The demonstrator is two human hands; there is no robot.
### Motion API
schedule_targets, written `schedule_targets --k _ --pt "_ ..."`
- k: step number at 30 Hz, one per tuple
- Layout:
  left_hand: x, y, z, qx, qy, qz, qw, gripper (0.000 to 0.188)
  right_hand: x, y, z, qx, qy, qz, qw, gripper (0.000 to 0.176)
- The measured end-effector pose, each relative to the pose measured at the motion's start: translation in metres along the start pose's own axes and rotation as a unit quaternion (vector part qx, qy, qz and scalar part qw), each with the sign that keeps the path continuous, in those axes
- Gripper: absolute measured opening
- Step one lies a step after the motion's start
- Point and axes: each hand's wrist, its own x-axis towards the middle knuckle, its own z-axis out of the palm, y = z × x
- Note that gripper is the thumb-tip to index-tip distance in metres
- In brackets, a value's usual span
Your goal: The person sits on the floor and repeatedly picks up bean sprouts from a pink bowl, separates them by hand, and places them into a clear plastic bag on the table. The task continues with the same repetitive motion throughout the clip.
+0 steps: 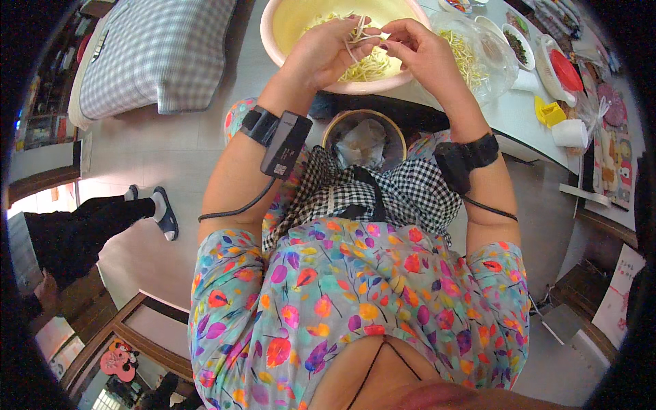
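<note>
Palm up over a wide yellow basin with a pale pink rim (277,48), my left hand (330,51) holds a few white bean sprouts (361,36) across its fingers. My right hand (415,48) is close beside it, thumb and forefinger pinched at the end of a sprout. More bean sprouts (366,69) with yellow heads lie inside the basin. To the right, a clear plastic bag (499,66) holds another heap of bean sprouts (466,61).
A round bin (402,136) with a plastic liner stands between my knees. Bowls (517,46), a basket with a red lid (566,69), a yellow object (548,113) and a white cup (570,134) are at the right. A checked cloth (169,56) covers something at the left; another person's legs (97,220) are nearby.
</note>
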Motion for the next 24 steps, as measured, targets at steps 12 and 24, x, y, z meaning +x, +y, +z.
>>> schedule_targets --k 12,24 --pt "0.002 -0.003 -0.009 0.005 -0.024 0.025 0.999 0.025 0.009 0.019 -0.009 0.367 0.008 0.162 0.916 0.022" --pt "0.003 -0.007 -0.009 0.035 -0.051 0.048 0.997 0.024 0.010 0.012 0.015 0.391 -0.105 0.222 0.887 0.018"
